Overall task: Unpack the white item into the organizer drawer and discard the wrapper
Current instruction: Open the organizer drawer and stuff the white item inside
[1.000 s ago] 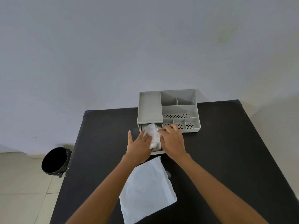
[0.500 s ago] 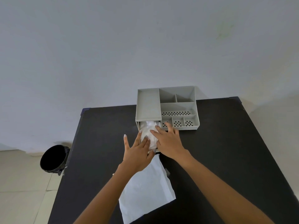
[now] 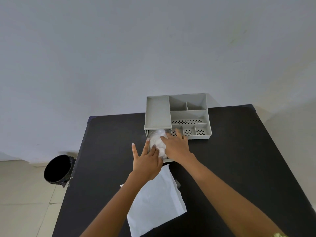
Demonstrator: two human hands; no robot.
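A grey organizer (image 3: 158, 113) stands at the table's far edge, its lower-left drawer (image 3: 168, 160) pulled out toward me. A crumpled white item (image 3: 158, 140) lies in that drawer. My left hand (image 3: 147, 161) rests on the item's left side with fingers spread flat. My right hand (image 3: 177, 146) presses on its right side, fingers extended over the drawer. Neither hand grips it. The flat white wrapper (image 3: 155, 200) lies on the table near me, partly under my left forearm.
The black table (image 3: 239, 159) carries everything. A black bin (image 3: 57, 170) stands on the tiled floor to the left of the table. The organizer's open compartments (image 3: 188, 117) sit right of the drawer. A plain wall rises behind.
The white item has been pushed from above the drawer's front down and deeper into it. Both hands moved forward and flattened over it.
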